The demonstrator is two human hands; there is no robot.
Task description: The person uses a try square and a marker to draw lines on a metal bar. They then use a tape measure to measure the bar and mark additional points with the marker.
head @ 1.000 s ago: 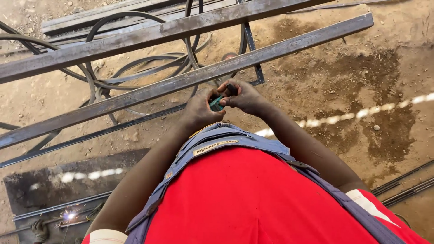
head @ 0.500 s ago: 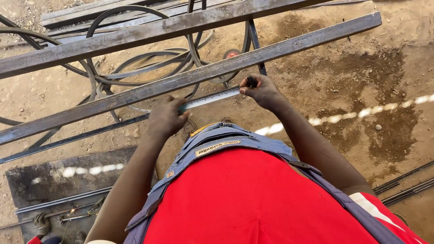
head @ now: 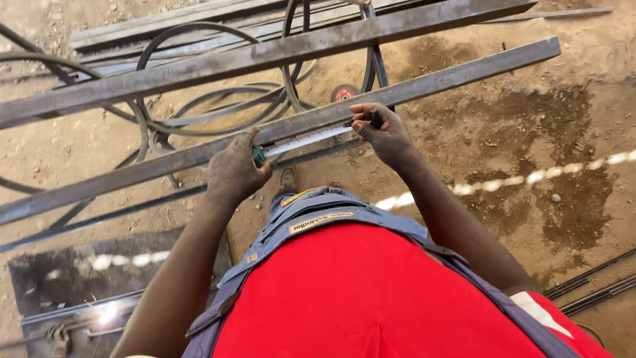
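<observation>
Dull, rusty steel bar (head: 199,154), glossy metal tape blade (head: 308,140), rough sandy ground (head: 530,132), matt red cloth shirt (head: 377,298).

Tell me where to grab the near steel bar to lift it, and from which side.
Grip the near steel bar on its bare stretch right of the right hand, coming down from above. It lies long and flat-faced, raised off the dirt, so fingers could likely wrap under both edges there. The middle is taken: a tape is stretched along it between the right hand and the left hand.
</observation>
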